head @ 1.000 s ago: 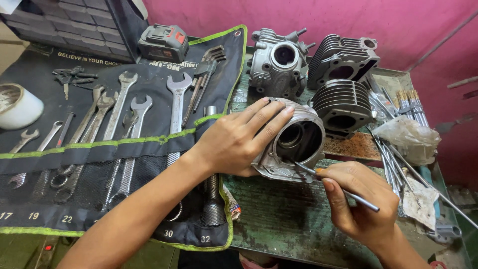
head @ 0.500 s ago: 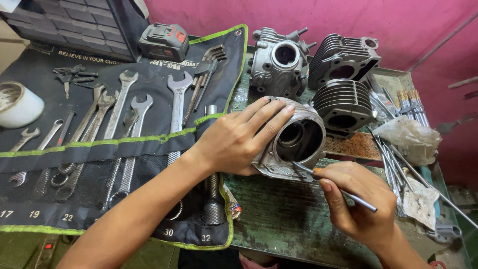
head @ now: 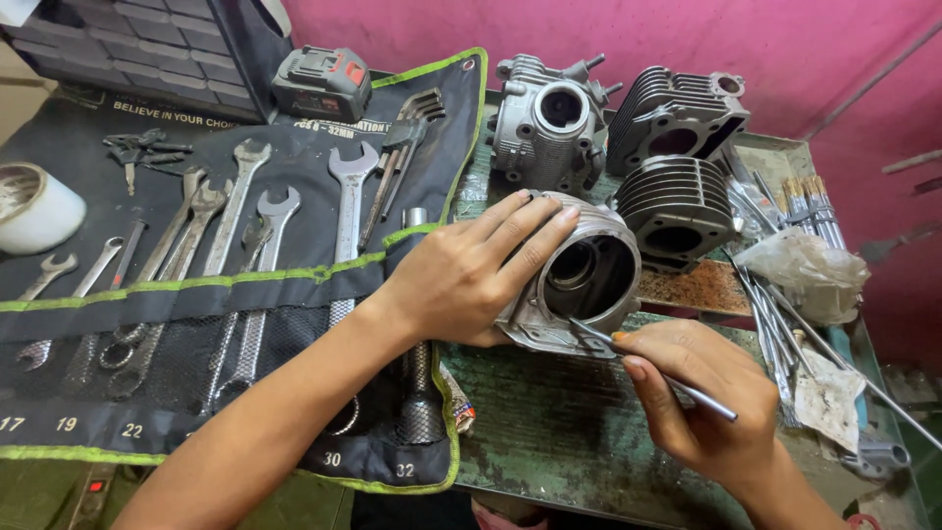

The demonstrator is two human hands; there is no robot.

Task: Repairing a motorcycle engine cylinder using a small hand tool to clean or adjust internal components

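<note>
My left hand [head: 469,275] is clasped over the top and side of a grey metal engine cylinder [head: 581,277], which lies on its side on the worn green bench with its bore facing me. My right hand [head: 699,397] pinches a thin metal pick [head: 655,373] like a pen. The pick's tip touches the lower rim of the cylinder's opening.
A black tool roll [head: 211,265] with several spanners lies at the left. A white tape roll [head: 34,206] and a power-tool battery [head: 322,83] sit on it. Finned engine parts [head: 677,157] stand behind the cylinder. Thin rods [head: 785,324] and a crumpled plastic bag [head: 810,270] lie at the right.
My right hand has slid the pick a little along the lower rim of the cylinder. My left hand has kept its hold.
</note>
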